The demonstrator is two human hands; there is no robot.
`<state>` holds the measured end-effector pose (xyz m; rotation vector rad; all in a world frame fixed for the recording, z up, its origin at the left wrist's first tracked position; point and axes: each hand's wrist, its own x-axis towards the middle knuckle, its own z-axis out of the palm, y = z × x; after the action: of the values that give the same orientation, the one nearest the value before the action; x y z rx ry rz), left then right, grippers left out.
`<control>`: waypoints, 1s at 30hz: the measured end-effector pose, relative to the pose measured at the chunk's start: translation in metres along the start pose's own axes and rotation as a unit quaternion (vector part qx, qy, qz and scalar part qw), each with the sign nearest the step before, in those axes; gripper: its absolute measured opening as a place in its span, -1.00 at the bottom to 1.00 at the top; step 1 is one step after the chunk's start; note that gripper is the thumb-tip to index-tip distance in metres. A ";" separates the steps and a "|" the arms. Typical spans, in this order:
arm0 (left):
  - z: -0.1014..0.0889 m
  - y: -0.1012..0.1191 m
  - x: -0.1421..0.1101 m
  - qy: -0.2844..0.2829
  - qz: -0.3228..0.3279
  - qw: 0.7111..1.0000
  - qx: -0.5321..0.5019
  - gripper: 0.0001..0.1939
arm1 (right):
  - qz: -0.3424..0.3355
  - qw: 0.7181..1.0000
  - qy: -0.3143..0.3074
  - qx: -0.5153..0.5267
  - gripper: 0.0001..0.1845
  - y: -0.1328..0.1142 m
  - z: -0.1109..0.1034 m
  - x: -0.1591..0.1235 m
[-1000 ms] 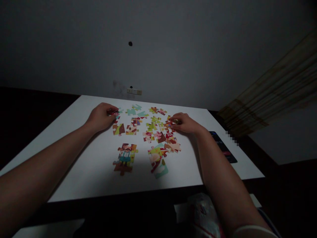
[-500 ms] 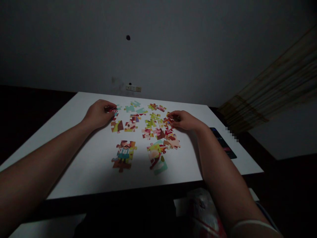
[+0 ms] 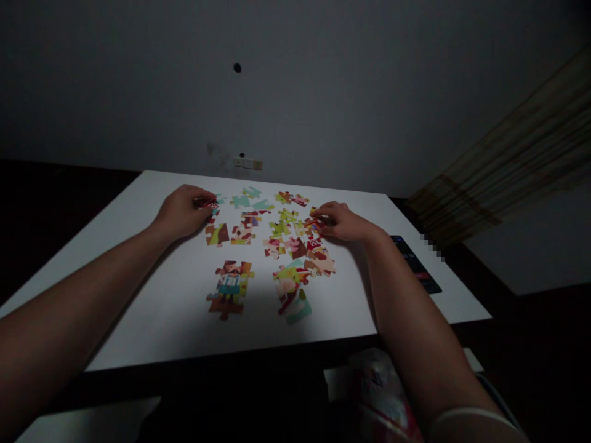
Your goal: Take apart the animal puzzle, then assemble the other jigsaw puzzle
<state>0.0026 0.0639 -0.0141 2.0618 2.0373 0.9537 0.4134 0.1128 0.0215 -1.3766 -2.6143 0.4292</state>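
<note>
Colourful jigsaw pieces lie scattered over the far half of a white table. My left hand rests at the left of the spread, fingers pinched on a red puzzle piece. My right hand lies at the right of the spread, fingers curled onto a red piece. Nearer to me sit two joined clusters: a figure in blue overalls and a green, pink and teal group.
A dark phone-like slab lies by the table's right edge. A grey wall with a socket strip stands behind. A striped curtain hangs at right. A crumpled plastic bag sits below the near edge.
Both hands stay on their pieces at the spread's sides. The view has tilted slightly, so the table sits a little higher in frame.
</note>
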 end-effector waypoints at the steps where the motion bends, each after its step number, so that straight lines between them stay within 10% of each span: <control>1: 0.000 -0.001 0.000 0.003 0.004 1.000 0.001 -0.64 | 0.003 1.000 0.001 0.002 -0.51 0.001 0.000 0.000; 10: 0.001 -0.002 0.001 -0.004 0.009 1.000 0.006 -0.63 | 0.041 0.983 0.062 0.168 -0.78 -0.001 0.001 -0.003; 17: 0.003 -0.003 0.001 -0.010 -0.009 1.000 -0.003 -0.62 | 0.195 0.877 0.408 0.159 -0.82 0.049 0.005 0.008; 26: 0.000 0.000 0.001 -0.007 -0.010 1.000 -0.017 -0.60 | 0.289 0.911 0.295 0.004 -0.82 0.072 0.014 0.004; 30: 0.001 0.000 0.001 -0.008 -0.014 1.000 -0.018 -0.61 | 0.224 0.940 0.242 -0.084 -0.73 0.064 0.011 0.006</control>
<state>0.0029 0.0649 -0.0143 2.0104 2.0217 0.9592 0.4566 0.1504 -0.0095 -1.8574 -1.9725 -0.0912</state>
